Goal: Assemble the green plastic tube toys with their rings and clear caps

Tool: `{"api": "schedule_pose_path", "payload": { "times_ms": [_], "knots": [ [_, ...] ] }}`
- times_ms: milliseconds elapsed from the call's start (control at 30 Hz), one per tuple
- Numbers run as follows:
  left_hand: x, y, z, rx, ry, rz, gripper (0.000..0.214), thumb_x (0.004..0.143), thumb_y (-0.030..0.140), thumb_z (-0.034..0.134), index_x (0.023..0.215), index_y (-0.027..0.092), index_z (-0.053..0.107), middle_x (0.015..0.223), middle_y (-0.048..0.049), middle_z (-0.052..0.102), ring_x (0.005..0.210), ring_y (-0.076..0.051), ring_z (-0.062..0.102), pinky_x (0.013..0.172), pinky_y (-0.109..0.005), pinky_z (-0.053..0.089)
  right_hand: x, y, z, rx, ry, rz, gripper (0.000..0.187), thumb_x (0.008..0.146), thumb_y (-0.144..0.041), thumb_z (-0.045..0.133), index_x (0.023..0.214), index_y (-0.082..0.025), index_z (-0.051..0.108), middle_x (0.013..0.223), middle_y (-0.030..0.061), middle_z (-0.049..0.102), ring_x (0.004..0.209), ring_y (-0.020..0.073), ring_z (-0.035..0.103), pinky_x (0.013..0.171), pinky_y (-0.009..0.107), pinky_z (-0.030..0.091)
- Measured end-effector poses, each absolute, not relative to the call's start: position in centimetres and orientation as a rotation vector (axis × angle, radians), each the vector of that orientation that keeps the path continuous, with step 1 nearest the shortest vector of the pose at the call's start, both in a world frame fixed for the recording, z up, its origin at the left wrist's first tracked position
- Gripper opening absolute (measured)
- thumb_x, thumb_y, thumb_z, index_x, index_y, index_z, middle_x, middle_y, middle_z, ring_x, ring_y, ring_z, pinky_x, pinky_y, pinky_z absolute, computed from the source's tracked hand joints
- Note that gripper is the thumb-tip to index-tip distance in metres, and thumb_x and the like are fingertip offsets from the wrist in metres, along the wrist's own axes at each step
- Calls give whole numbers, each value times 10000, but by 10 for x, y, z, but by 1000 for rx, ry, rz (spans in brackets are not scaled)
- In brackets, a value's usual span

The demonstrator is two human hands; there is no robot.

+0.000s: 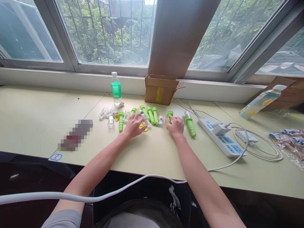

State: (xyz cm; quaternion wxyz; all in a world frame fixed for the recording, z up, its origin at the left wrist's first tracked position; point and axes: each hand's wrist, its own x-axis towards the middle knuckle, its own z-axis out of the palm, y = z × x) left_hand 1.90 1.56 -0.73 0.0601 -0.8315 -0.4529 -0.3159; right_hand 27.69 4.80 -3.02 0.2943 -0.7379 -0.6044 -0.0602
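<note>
My right hand point(175, 126) has its fingers curled on a green ribbed plastic handle point(170, 114) standing near the middle of the table. Over the pile, my left hand point(133, 127) is spread with its fingers apart, beside yellow rings point(145, 128) and a clear plastic cap point(145, 119) partly hidden by it. Between the hands lie several more green handles point(155, 116) and a small clear piece with a red spot point(161, 120). To the right, another green handle point(191, 127) carries a clear cap. Several clear caps point(110, 122) lie left of my left hand.
A bottle with a green label point(116, 90) and an open cardboard box point(158, 90) stand at the back. On the right are a white power strip point(223, 139), cables, a tilted drink bottle point(262, 101) and plastic packets point(288, 142). A white cable point(114, 193) crosses in front of my arms.
</note>
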Motion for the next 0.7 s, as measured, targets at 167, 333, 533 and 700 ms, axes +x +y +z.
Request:
{"api": "schedule_pose_path", "payload": {
  "times_ms": [167,333,533,700],
  "knots": [
    [20,10,-5,-2619,-1298,-877,242,766,458,625,809,222,654,1153,-74,532,1111,-282,456,997,-474,356,275,48,-30,-2025,-1608,-174,414,807,-467,524,1121,-222,638,1020,123,605,1009,281,483,829,382,349],
    [19,12,-6,-2726,-1223,-793,172,802,363,597,721,222,654,961,-47,620,1054,-250,490,1028,-490,297,274,47,-28,-2099,-1616,-175,436,806,-371,515,1206,-207,571,1046,128,615,1017,283,503,824,381,346],
    [17,12,-2,-2811,-1167,-700,180,813,287,549,666,200,606,769,-30,639,915,-218,535,1031,-502,266,274,45,-26,-2167,-1603,-214,526,764,-231,495,1285,-153,487,1074,156,608,1023,295,510,807,381,352],
    [17,8,3,-2819,-1151,-646,145,788,301,564,694,200,610,763,-29,634,880,-215,542,1027,-506,271,274,45,-27,-2171,-1575,-220,505,764,-239,488,1256,-129,511,1033,170,611,996,301,522,785,383,363]
  ]
}}
